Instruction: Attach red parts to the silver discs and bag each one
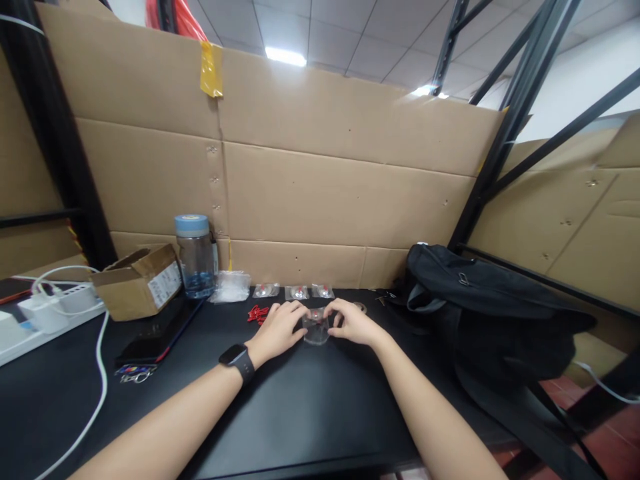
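Note:
A small clear plastic bag (316, 329) with something red at its top lies on the black table between my hands. My left hand (281, 327) pinches its left edge, and my right hand (351, 323) pinches its right edge. Just left of my left hand is a small pile of red pieces (257, 314). Behind my hands, three small clear packets sit in a row: a left one (266, 291), a middle one (297, 293) and a right one (323, 291). A stack of clear bags (231, 287) lies to their left.
A blue-lidded bottle (194, 257) and an open cardboard box (140, 283) stand at the left. Near them are a dark phone (157, 333), keys (135, 375) and a white power strip (55, 313) with cables. A black backpack (490, 313) fills the right side.

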### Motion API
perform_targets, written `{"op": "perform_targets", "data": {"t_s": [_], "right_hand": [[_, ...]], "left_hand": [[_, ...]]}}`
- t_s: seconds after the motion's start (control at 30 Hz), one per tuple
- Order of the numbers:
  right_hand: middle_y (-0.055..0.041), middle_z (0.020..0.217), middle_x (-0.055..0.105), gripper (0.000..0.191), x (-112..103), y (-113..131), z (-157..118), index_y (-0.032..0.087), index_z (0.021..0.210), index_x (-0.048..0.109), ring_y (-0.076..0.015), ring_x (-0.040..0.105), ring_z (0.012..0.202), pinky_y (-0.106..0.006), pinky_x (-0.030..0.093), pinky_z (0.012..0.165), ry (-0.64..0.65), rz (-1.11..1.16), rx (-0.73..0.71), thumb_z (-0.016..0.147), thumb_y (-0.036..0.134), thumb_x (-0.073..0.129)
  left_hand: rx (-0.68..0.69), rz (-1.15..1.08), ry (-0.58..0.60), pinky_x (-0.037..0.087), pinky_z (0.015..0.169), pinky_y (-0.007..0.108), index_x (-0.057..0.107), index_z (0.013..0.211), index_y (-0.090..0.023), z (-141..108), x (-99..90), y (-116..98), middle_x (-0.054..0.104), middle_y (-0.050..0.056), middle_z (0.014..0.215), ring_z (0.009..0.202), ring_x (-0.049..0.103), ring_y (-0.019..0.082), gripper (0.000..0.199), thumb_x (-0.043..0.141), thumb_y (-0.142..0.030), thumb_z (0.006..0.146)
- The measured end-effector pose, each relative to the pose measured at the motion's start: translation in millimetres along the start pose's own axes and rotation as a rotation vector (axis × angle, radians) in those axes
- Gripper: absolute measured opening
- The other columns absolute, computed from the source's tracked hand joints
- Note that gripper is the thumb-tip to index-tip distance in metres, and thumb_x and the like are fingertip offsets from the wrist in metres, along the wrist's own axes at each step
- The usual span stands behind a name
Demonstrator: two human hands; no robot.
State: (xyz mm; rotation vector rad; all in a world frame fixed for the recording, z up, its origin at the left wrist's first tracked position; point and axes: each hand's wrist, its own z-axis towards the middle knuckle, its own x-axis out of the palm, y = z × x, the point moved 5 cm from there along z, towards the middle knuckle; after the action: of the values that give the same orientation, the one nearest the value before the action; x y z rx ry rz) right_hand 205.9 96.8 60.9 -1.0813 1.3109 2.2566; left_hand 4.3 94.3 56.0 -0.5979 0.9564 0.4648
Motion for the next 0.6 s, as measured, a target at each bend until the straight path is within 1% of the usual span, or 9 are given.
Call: {"op": "perform_targets", "data": {"t_s": [0.07,0.1,0.13,0.2,0.3,0.37,0.43,0.5,0.6], "right_hand": [[-0.0020,0.094,0.062,0.012,4,4,2,0.018,0.086,0.070,-0.0107,0.061,0.069,-0.023,0.049,0.067,-0.010,-0.049,-0.016,0.075,0.016,0.075],[-0.0021,0.089,0.063,0.005,4,6,3,0.018,0.083,0.072,-0.0116,0.061,0.070,-0.024,0.049,0.070,-0.026,-0.066,-0.023,0.078,0.019,0.074],[-0.0024,0.087,0.065,0.003,4,8,4,0.018,0.080,0.072,-0.0125,0.061,0.071,-0.025,0.048,0.071,-0.047,-0.074,-0.022,0.080,0.021,0.072],[-0.0030,0.083,0.068,0.008,0,9,4,0.017,0.079,0.073,-0.0138,0.061,0.070,-0.025,0.047,0.069,-0.095,-0.055,0.027,0.081,0.024,0.070],[-0.0023,0.073,0.069,0.015,-3,5,4,0.016,0.080,0.074,-0.0155,0.060,0.067,-0.026,0.044,0.065,-0.157,0.033,0.172,0.081,0.030,0.069],[-0.0019,0.071,0.070,0.020,-1,0,5,0.016,0.081,0.075,-0.0165,0.061,0.069,-0.026,0.044,0.068,-0.175,0.130,0.231,0.080,0.034,0.068],[-0.0016,0.072,0.070,0.022,5,-5,6,0.015,0.080,0.075,-0.0166,0.061,0.071,-0.026,0.044,0.070,-0.163,0.207,0.273,0.079,0.036,0.068],[-0.0008,0.070,0.069,0.021,12,-11,7,0.015,0.076,0.074,-0.0163,0.060,0.069,-0.026,0.042,0.068,-0.135,0.214,0.326,0.077,0.035,0.068],[-0.0007,0.065,0.067,0.018,19,-14,8,0.016,0.068,0.071,-0.0161,0.059,0.065,-0.026,0.041,0.065,-0.101,0.067,0.341,0.077,0.031,0.067]], "left_hand": [[-0.009,-0.031,0.004,0.035,0.092,0.037,0.065,0.098,-0.025,0,3.2,3,0.066,0.002,0.108,0.105,0.057,0.022,0.010,0.059,-0.029,0.091],[-0.021,-0.058,0.001,0.036,0.092,0.037,0.066,0.094,-0.024,-1,3.0,4,0.067,0.002,0.105,0.103,0.057,0.022,0.011,0.057,-0.031,0.093],[-0.039,-0.094,-0.008,0.036,0.092,0.036,0.067,0.091,-0.024,-2,1.8,5,0.068,0.002,0.102,0.101,0.058,0.021,0.015,0.055,-0.033,0.094],[-0.087,-0.202,-0.032,0.039,0.091,0.035,0.068,0.090,-0.023,-4,-1.4,7,0.071,0.002,0.099,0.098,0.061,0.021,0.021,0.053,-0.036,0.095],[-0.185,-0.399,-0.066,0.044,0.083,0.031,0.068,0.090,-0.021,-5,-2.6,15,0.073,0.003,0.094,0.088,0.064,0.020,0.028,0.051,-0.043,0.094],[-0.245,-0.505,-0.097,0.045,0.076,0.029,0.067,0.088,-0.019,-4,-0.6,22,0.073,0.004,0.089,0.083,0.066,0.020,0.031,0.050,-0.045,0.093],[-0.288,-0.575,-0.115,0.045,0.072,0.028,0.065,0.086,-0.018,-3,2.8,28,0.074,0.004,0.086,0.082,0.067,0.020,0.031,0.051,-0.045,0.092],[-0.323,-0.581,-0.104,0.044,0.072,0.027,0.064,0.085,-0.019,-4,6.3,30,0.074,0.003,0.085,0.079,0.067,0.019,0.027,0.052,-0.042,0.091],[-0.330,-0.443,-0.098,0.041,0.076,0.029,0.060,0.097,-0.021,-6,5.9,25,0.074,-0.001,0.079,0.072,0.066,0.017,0.016,0.054,-0.035,0.090]]}}
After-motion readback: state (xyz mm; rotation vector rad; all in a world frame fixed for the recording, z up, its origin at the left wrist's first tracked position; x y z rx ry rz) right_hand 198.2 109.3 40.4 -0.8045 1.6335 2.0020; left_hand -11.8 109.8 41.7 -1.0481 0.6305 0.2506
